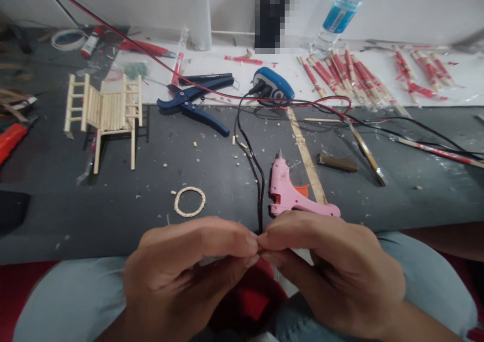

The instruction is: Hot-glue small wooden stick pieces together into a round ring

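My left hand [192, 261] and my right hand [333, 266] meet fingertip to fingertip at the table's front edge, above my lap. Both are closed in a pinch, thumb against forefinger. Whatever lies between the fingertips is hidden or too small to name. Just beyond my right hand, a pink glue gun [284, 188] with an orange trigger lies on its side. Past my left hand, a ring of short pale stick pieces [190, 216] rests flat on the grey table [212, 165].
A small stick chair [111, 111] stands at the left. Blue cutters [196, 105], a blue device [278, 84] with black cables, and several red-wrapped stick bundles [350, 77] lie farther back. A water bottle [339, 16] stands behind. Small stick bits are scattered mid-table.
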Motion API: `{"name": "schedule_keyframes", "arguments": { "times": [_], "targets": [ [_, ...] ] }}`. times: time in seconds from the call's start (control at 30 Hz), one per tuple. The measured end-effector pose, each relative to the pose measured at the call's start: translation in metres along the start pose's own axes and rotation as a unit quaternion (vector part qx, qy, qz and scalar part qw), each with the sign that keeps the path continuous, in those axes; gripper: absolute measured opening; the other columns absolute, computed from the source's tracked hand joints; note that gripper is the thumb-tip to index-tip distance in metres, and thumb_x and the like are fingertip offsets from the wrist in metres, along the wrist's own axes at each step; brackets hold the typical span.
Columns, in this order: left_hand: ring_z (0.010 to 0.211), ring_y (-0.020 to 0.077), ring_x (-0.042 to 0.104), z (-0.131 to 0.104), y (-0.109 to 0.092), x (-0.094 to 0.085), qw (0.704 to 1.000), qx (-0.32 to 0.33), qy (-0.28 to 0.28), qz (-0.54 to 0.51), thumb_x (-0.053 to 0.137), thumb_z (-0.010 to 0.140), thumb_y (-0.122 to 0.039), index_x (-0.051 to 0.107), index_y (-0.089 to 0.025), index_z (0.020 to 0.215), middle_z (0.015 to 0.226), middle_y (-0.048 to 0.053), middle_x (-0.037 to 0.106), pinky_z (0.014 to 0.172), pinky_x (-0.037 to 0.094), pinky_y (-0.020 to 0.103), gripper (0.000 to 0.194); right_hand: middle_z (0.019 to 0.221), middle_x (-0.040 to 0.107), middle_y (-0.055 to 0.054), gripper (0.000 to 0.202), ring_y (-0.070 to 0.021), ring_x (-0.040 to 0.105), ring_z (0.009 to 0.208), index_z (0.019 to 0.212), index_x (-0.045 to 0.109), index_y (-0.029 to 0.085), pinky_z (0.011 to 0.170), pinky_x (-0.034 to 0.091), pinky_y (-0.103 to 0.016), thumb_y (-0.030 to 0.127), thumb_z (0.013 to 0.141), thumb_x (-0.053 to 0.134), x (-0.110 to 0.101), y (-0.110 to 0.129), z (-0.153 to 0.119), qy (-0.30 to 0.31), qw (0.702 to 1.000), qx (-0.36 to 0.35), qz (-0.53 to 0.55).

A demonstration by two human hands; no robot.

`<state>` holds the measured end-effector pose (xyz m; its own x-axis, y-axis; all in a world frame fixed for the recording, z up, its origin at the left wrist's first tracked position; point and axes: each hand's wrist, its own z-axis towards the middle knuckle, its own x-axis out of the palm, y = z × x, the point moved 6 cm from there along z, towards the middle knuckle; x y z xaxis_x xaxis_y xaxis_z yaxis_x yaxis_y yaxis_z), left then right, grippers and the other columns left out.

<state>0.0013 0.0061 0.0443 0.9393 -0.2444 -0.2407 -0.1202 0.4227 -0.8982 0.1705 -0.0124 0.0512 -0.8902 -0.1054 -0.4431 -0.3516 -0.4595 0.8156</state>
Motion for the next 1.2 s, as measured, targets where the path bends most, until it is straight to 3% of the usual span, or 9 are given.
{"name": "schedule_keyframes", "arguments": {
  "times": [0.37,0.5,0.6,0.67,0.77,0.9,1.0,1.13,1.2],
  "targets": [
    [0.071,0.0157,0.083,0.0,-0.001,0.0,1.0,-0.004,0.01,0.007,0.075,0.082,0.002,0.079,-0.027,0.092,0.091,-0.002,0.087,0.068,0.068,0.016,0.031,0.086,0.085,-0.001,0.023,-0.0141,0.08,0.07,0.101,0.076,0.024,0.067,0.064,-0.02,0.004,0.092,0.07,0.0,-0.004,0.002,0.011,1.0,0.003,0.012],
    [0.071,0.0134,0.082,0.004,-0.004,-0.003,1.0,-0.003,-0.024,0.019,0.08,0.08,0.0,0.079,-0.025,0.087,0.088,-0.004,0.087,0.071,0.066,0.013,0.026,0.09,0.086,-0.002,0.021,-0.013,0.079,0.073,0.105,0.076,0.022,0.07,0.064,-0.02,0.007,0.09,0.077,0.0,-0.008,0.005,0.003,0.997,-0.001,0.078],
    [0.067,0.0121,0.081,0.004,-0.004,-0.004,0.998,0.001,-0.034,0.051,0.082,0.082,-0.003,0.079,-0.025,0.086,0.084,-0.006,0.086,0.063,0.064,0.011,0.023,0.094,0.085,-0.003,0.028,-0.0138,0.078,0.078,0.111,0.076,0.021,0.073,0.063,-0.022,0.004,0.089,0.074,0.002,-0.011,0.004,-0.004,0.995,-0.023,0.098],
    [0.066,0.0148,0.081,0.001,-0.002,-0.005,0.997,-0.01,-0.034,0.074,0.082,0.083,-0.007,0.079,-0.027,0.086,0.082,-0.005,0.085,0.056,0.063,0.014,0.02,0.093,0.084,-0.002,0.024,-0.0129,0.077,0.077,0.108,0.078,0.022,0.072,0.062,-0.022,0.004,0.092,0.072,0.003,-0.015,0.003,-0.007,0.995,-0.002,0.097],
    [0.066,0.0173,0.082,-0.003,0.007,-0.007,0.994,-0.048,-0.049,0.089,0.079,0.086,-0.013,0.079,-0.03,0.089,0.081,-0.005,0.085,0.052,0.062,0.018,0.016,0.08,0.081,0.001,0.009,-0.0117,0.073,0.067,0.096,0.079,0.022,0.062,0.058,-0.02,0.015,0.096,0.075,0.001,-0.023,0.001,-0.029,0.989,0.086,0.12],
    [0.068,0.0148,0.079,0.005,0.019,-0.007,0.971,-0.029,-0.082,0.223,0.077,0.086,-0.015,0.078,-0.029,0.089,0.081,-0.006,0.083,0.064,0.063,0.022,0.014,0.078,0.082,0.0,0.004,-0.0114,0.071,0.063,0.094,0.084,0.023,0.057,0.055,-0.02,0.02,0.093,0.081,0.003,-0.03,-0.001,-0.054,0.961,0.163,0.216],
    [0.077,0.0214,0.078,0.019,0.034,0.004,0.941,0.021,-0.03,0.337,0.071,0.088,-0.015,0.078,-0.024,0.092,0.085,0.001,0.083,0.072,0.061,0.033,0.012,0.078,0.082,0.0,0.011,-0.0102,0.068,0.06,0.095,0.086,0.026,0.054,0.054,-0.018,0.017,0.09,0.084,0.007,-0.036,-0.002,-0.061,0.936,0.197,0.285],
    [0.106,0.0343,0.075,0.029,0.056,0.016,0.907,0.018,0.062,0.415,0.065,0.093,-0.015,0.08,-0.021,0.096,0.102,0.008,0.083,0.091,0.058,0.049,0.017,0.083,0.084,0.001,0.016,-0.0097,0.072,0.069,0.089,0.088,0.028,0.063,0.059,-0.017,0.013,0.084,0.087,0.008,-0.039,-0.002,-0.072,0.925,0.205,0.313],
    [0.12,0.0365,0.072,0.028,0.052,0.016,0.909,0.027,0.048,0.413,0.064,0.094,-0.014,0.081,-0.02,0.099,0.115,0.01,0.082,0.102,0.054,0.054,0.018,0.082,0.084,0.003,0.018,-0.0082,0.072,0.07,0.088,0.087,0.029,0.066,0.059,-0.015,0.011,0.083,0.088,0.01,-0.04,-0.003,-0.068,0.919,0.215,0.324]
  ]
}}
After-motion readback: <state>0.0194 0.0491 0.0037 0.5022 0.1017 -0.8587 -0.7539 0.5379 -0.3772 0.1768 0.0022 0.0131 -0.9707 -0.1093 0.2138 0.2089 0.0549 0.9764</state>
